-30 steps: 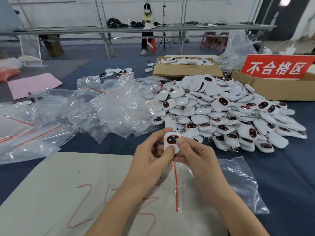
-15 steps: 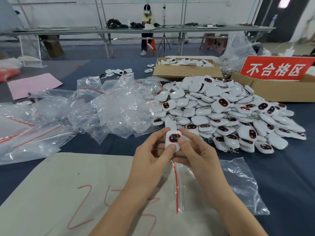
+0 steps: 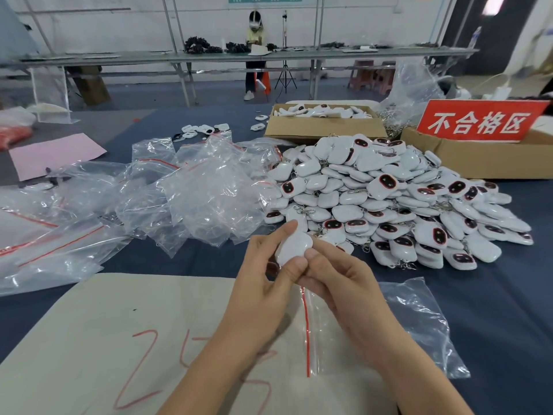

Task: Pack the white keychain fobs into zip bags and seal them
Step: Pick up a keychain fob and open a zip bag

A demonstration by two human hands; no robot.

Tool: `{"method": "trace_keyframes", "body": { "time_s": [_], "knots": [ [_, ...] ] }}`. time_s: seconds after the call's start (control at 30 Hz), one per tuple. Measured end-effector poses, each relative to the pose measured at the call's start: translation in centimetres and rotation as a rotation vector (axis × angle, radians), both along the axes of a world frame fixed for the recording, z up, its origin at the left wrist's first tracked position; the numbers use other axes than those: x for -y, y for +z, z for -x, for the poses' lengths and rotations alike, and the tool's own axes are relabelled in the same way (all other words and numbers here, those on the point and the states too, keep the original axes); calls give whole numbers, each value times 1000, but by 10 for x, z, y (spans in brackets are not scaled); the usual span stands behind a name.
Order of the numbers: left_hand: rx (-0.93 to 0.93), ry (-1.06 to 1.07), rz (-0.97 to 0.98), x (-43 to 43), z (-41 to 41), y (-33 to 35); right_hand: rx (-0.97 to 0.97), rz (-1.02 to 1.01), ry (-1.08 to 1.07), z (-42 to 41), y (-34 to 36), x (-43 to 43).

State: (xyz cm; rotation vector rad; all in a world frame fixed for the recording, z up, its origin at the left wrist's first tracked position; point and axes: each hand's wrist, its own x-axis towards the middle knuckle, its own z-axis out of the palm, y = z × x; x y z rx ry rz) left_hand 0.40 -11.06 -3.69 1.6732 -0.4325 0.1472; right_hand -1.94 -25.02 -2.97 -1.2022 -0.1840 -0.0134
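Note:
One white keychain fob (image 3: pixel 293 247) is held up between both hands, its plain white back facing me. My left hand (image 3: pixel 263 283) pinches its left side with thumb and forefinger. My right hand (image 3: pixel 338 283) pinches its lower right corner. Beneath my hands a clear zip bag (image 3: pixel 419 322) with a red seal line lies flat on the table. A large heap of white fobs (image 3: pixel 386 196) with dark red-rimmed faces is piled just beyond, to the right.
Crumpled empty zip bags (image 3: pixel 203 193) spread across the left. A beige sheet (image 3: pixel 89 339) with red writing covers the near table. Two cardboard boxes (image 3: pixel 323 127) stand behind the heap, one bearing a red sign (image 3: pixel 478 122). A person stands at a far bench.
The fob was turned over in my fingers: its dark face showed before, and now its white back faces me. Both hands stayed in place above the zip bag.

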Motion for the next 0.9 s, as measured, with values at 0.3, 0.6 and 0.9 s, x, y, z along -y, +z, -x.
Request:
{"method": "trace_keyframes", "body": {
  "time_s": [0.3, 0.6, 0.9],
  "knots": [
    [-63, 43, 198, -4, -10, 1, 78, 144, -190, 2, 6, -6],
    [-246, -118, 310, -1, -10, 0, 69, 192, -247, 0, 4, -6],
    [-201, -131, 180, 0, -7, -2, 15, 275, -415, -2, 1, 2]
  ]
}}
